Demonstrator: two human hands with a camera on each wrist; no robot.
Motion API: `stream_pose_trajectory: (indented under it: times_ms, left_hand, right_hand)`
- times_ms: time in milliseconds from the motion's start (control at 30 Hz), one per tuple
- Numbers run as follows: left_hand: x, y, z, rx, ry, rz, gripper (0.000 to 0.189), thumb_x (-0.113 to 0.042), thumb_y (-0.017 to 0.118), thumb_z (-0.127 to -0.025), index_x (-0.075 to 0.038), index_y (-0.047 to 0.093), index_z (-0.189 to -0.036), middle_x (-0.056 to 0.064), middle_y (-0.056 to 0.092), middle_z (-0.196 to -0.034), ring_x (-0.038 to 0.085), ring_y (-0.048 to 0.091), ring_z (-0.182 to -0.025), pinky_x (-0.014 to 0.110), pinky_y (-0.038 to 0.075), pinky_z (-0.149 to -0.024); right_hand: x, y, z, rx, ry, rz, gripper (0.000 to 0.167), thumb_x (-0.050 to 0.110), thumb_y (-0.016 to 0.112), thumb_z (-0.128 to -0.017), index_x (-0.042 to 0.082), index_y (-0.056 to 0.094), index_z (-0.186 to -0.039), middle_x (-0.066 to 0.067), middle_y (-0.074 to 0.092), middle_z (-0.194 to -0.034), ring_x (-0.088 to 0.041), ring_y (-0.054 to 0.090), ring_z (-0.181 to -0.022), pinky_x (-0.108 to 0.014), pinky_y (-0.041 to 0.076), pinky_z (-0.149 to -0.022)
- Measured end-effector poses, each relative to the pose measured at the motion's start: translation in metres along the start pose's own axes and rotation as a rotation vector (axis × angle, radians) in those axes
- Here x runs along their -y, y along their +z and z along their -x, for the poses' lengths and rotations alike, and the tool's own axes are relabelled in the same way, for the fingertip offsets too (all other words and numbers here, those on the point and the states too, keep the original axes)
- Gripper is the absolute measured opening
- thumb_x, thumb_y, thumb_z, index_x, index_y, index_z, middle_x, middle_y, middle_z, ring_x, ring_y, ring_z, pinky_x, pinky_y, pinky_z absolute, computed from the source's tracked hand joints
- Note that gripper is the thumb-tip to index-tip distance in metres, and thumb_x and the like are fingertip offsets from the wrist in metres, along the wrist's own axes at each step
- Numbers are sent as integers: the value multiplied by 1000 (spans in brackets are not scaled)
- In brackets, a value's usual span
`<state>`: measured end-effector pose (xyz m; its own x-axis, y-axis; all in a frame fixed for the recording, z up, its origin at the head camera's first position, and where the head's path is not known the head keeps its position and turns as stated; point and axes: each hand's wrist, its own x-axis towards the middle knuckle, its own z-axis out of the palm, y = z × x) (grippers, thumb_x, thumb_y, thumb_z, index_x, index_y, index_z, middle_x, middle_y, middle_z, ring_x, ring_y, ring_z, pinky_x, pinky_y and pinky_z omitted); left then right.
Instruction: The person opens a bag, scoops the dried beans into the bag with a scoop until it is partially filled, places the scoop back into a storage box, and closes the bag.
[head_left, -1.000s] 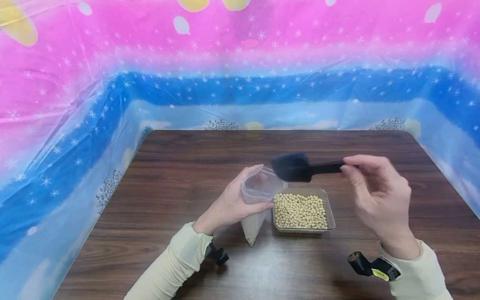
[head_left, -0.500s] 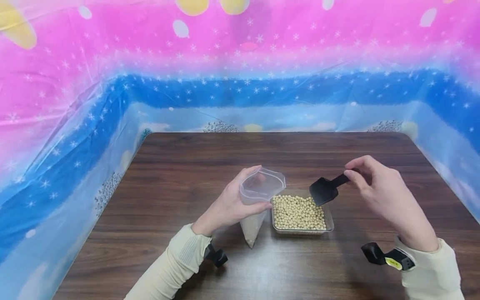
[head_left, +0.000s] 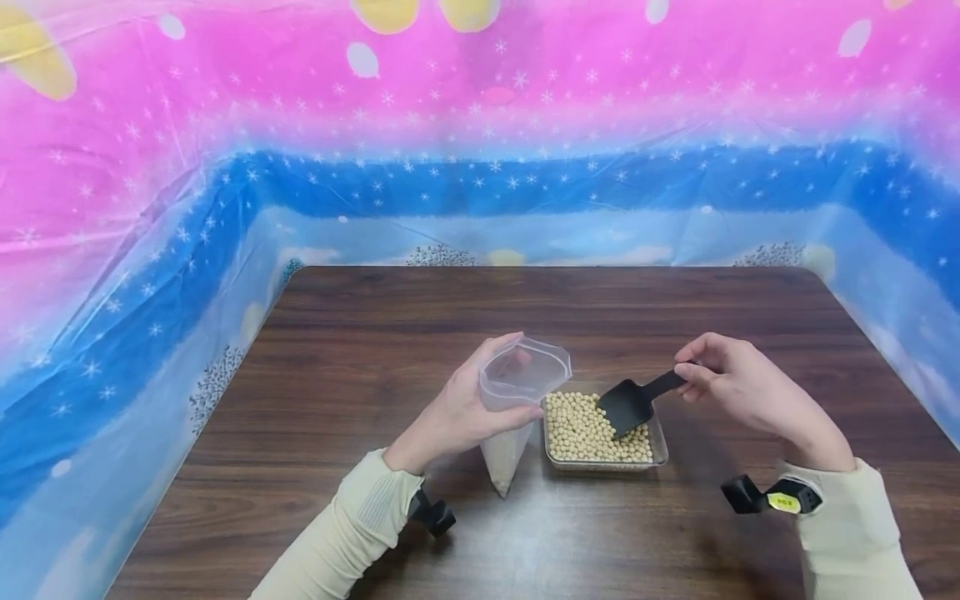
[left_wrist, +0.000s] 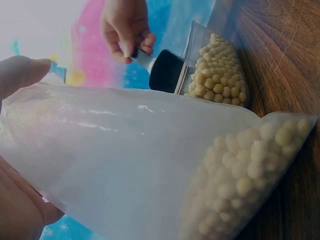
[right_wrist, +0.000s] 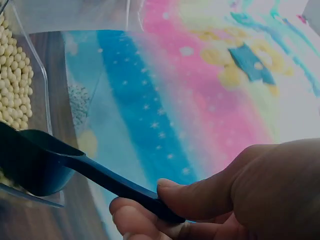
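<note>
My left hand (head_left: 468, 400) grips a translucent plastic bag (left_wrist: 125, 150) near its top, keeping the mouth spread wide. Pale round beans fill the bag's bottom corner in the left wrist view. To the bag's right stands a clear rectangular container (head_left: 660, 450) of soybeans (head_left: 585, 421). My right hand (head_left: 750, 392) pinches a black scoop (head_left: 628, 406) by the end of its handle, between thumb and fingers. The scoop's blade lies tilted on the soybeans, over the container's right side. In the right wrist view the handle (right_wrist: 120, 185) runs from the fingers down to the blade.
Everything stands on a dark wood-grain table (head_left: 360, 325). A pink and blue patterned cloth (head_left: 480, 183) hangs around its back and sides. A black wrist camera (head_left: 772, 497) sits on the right cuff, another (head_left: 433, 512) on the left.
The scoop has moved from beside the bag's mouth to the right, then down and left onto the soybeans. My left hand and the bag have stayed nearly still.
</note>
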<state>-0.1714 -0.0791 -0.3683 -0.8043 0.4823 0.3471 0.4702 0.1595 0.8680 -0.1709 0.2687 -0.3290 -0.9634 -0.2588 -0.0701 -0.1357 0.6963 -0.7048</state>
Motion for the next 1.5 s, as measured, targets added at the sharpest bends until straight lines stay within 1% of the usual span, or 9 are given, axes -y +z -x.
stream_pose_trajectory:
  times_ms: [200,400,500,633,700,933,1200,1333,1500]
  left_hand:
    - [-1,0,-1,7,5,9,84,-15,84,-77,-16,36,-146,3,54,-127,20,57,-112,34,53,-90]
    - [-1,0,0,-4,1,-7,82,-15,84,-77,-14,38,-146,3,55,-126,20,59,-110,35,53,-89]
    - [-2,0,1,-6,-12,8,82,-14,84,-77,-14,38,-145,4,55,-126,21,59,-109,35,52,-90]
    - [-3,1,1,-6,-15,48,84,-9,84,-76,-12,38,-146,8,54,-128,24,59,-111,36,52,-91]
    - [-3,1,1,-4,-12,57,84,-7,84,-76,-12,37,-146,9,54,-128,24,58,-111,36,52,-91]
    - [-1,0,1,-1,5,15,81,-13,83,-78,-15,39,-145,6,55,-126,22,59,-109,35,53,-89]
    - [-1,0,1,-2,-4,19,80,-12,83,-77,-11,39,-144,5,56,-126,22,60,-109,36,53,-89]
    - [-1,1,1,3,-11,20,80,-13,83,-78,-14,39,-145,4,56,-127,21,59,-109,35,53,-90]
    - [-1,1,1,7,-4,30,80,-14,82,-79,-13,38,-145,5,55,-127,22,59,-110,36,52,-90]
  right_hand:
    - [-21,8,-15,68,43,-201,26,10,50,-102,-12,48,-116,-17,68,-86,-27,69,-78,-37,58,-69]
    - [-29,21,-23,119,85,-296,26,8,48,-102,-13,45,-118,-17,67,-90,-32,68,-83,-41,58,-74]
    - [-32,23,-25,118,94,-325,25,7,47,-102,-13,45,-118,-16,67,-90,-26,67,-81,-39,58,-73]
    - [-39,18,-24,108,92,-356,26,7,44,-103,-15,44,-118,-18,66,-90,-20,67,-78,-38,58,-72]
    - [-42,13,-22,107,91,-389,28,8,45,-103,-15,43,-119,-20,66,-90,-20,67,-79,-38,58,-72]
    - [-44,-4,-16,98,101,-515,30,12,46,-103,-12,42,-121,-18,65,-93,-18,67,-82,-34,58,-73]
    - [-46,-17,-11,99,5,-825,23,14,52,-102,-5,46,-113,-11,66,-88,-14,64,-76,-25,56,-66]
    - [-39,-20,-8,60,-30,-946,18,13,54,-100,-1,52,-111,-10,67,-88,-16,66,-77,-25,56,-68]
    - [-23,-20,-2,6,-171,-1083,12,4,50,-101,0,57,-110,-13,70,-89,-19,69,-79,-28,57,-71]
